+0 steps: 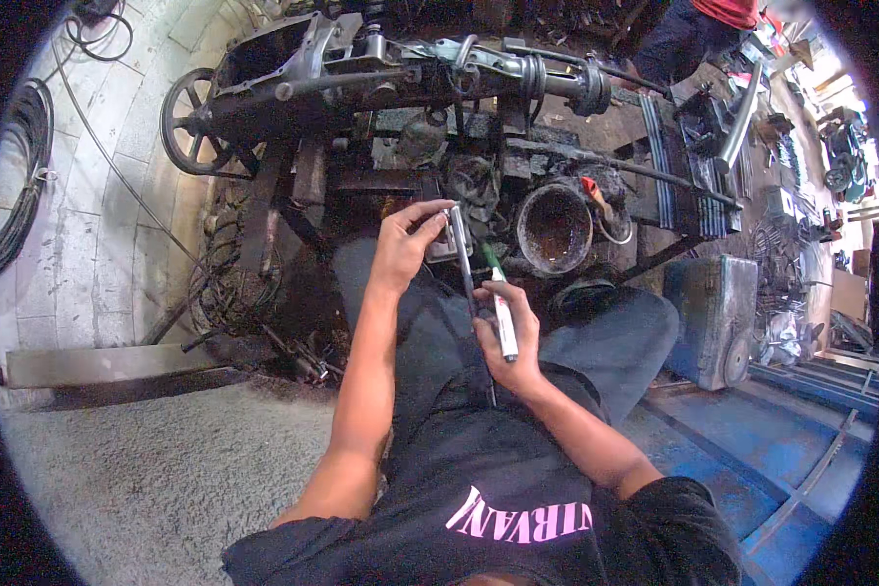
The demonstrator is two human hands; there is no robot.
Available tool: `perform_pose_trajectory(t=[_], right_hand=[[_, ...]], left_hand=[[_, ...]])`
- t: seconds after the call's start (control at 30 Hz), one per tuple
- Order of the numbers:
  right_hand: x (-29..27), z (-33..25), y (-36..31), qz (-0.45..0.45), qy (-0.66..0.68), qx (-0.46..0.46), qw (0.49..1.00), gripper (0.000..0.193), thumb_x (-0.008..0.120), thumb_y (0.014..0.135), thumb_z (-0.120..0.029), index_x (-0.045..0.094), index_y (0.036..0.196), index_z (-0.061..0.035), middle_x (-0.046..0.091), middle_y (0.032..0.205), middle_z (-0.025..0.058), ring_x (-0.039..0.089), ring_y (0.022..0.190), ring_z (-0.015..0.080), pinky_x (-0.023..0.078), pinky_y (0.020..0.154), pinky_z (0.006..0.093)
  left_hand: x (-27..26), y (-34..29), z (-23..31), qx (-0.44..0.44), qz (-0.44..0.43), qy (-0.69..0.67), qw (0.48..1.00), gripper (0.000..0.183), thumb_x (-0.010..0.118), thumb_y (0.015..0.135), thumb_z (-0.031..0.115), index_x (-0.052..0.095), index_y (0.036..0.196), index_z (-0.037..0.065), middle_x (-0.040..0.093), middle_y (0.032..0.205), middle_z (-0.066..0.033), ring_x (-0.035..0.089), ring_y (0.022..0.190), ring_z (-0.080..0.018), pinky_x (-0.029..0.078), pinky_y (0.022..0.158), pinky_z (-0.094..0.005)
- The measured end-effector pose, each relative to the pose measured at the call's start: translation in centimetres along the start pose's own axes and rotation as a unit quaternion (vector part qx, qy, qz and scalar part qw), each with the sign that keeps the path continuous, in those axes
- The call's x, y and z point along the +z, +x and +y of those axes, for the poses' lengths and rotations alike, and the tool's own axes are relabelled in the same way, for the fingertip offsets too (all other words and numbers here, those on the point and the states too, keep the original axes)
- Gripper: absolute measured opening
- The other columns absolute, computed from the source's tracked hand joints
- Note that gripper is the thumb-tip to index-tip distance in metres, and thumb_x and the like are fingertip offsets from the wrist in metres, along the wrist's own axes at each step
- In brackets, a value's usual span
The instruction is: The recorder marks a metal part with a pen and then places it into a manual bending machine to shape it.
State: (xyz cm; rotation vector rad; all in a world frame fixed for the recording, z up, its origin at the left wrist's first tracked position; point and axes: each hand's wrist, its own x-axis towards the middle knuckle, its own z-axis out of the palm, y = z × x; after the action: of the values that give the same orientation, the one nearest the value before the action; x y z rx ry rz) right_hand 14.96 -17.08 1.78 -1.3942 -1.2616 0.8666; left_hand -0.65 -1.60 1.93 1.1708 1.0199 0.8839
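My left hand (407,244) pinches the upper end of a thin metal rod (460,237) between thumb and fingertips. The rod slants down across my lap toward my black shirt, its top part bright and its lower part dark. Closed around a white marker pen (504,317), my right hand (520,340) is beside the rod's middle. The marker lies along that hand, and a green part shows at its far end. Some right fingers seem to rest against the rod, but the contact is partly hidden. Beyond the left fingertips is a small, greyish metal piece (446,250).
A greasy machine with a spoked handwheel (178,122) spans the far side. Ahead stands a round dirty pan (555,230) with an orange-handled tool (596,191) by it. A dark case (711,322) stands right of my knee. Another person (689,39) is at the far right.
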Motion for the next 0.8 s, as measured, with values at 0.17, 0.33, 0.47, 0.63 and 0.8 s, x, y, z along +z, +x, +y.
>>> perform_pose_trajectory(t=[0.17,0.33,0.47,0.63,0.8], right_hand=[[0.3,0.4,0.0,-0.006,0.002,0.011,1.000,0.050,0.063,0.078,0.006,0.055,0.126,-0.0041,0.067,0.108,0.0159,0.067,0.102,0.0303,0.050,0.093,0.0384],[0.4,0.4,0.0,-0.013,0.011,0.025,1.000,0.049,0.063,0.078,0.006,0.055,0.126,-0.0041,0.067,0.108,0.0160,0.068,0.102,0.0302,0.050,0.093,0.0384],[0.6,0.6,-0.2,-0.012,0.028,0.039,0.999,0.049,0.064,0.078,0.005,0.055,0.126,-0.0041,0.067,0.108,0.0166,0.068,0.102,0.0305,0.050,0.093,0.0386],[0.3,0.4,-0.1,-0.015,0.007,0.027,0.999,0.050,0.064,0.077,0.004,0.056,0.126,-0.0042,0.067,0.108,0.0170,0.068,0.103,0.0311,0.051,0.093,0.0398],[0.0,0.5,0.1,-0.022,-0.016,-0.016,1.000,0.050,0.060,0.082,0.007,0.052,0.130,-0.0042,0.066,0.111,0.0114,0.064,0.087,0.0142,0.053,0.074,0.0285]], left_hand=[[-0.1,0.0,-0.7,0.004,0.013,-0.001,1.000,0.024,0.066,0.095,0.012,0.074,0.115,0.002,0.074,0.106,-0.0061,0.066,0.096,-0.0117,0.052,0.089,-0.0280],[-0.1,0.0,-1.2,0.022,0.041,0.029,0.998,0.022,0.068,0.094,0.010,0.075,0.114,0.003,0.075,0.107,-0.0072,0.067,0.098,-0.0129,0.053,0.088,-0.0287],[-0.1,0.0,-1.4,0.051,0.037,0.020,0.998,0.021,0.066,0.095,0.006,0.075,0.114,0.001,0.075,0.105,-0.0056,0.068,0.094,-0.0116,0.054,0.085,-0.0284],[0.2,0.1,-1.4,0.064,0.052,0.024,0.996,0.021,0.064,0.096,0.003,0.073,0.114,-0.002,0.075,0.106,-0.0060,0.069,0.091,-0.0105,0.057,0.080,-0.0275],[-0.2,0.4,-0.9,-0.015,-0.007,-0.043,0.999,0.026,0.068,0.095,0.011,0.073,0.118,0.001,0.075,0.109,-0.0060,0.067,0.098,-0.0133,0.051,0.092,-0.0292]])
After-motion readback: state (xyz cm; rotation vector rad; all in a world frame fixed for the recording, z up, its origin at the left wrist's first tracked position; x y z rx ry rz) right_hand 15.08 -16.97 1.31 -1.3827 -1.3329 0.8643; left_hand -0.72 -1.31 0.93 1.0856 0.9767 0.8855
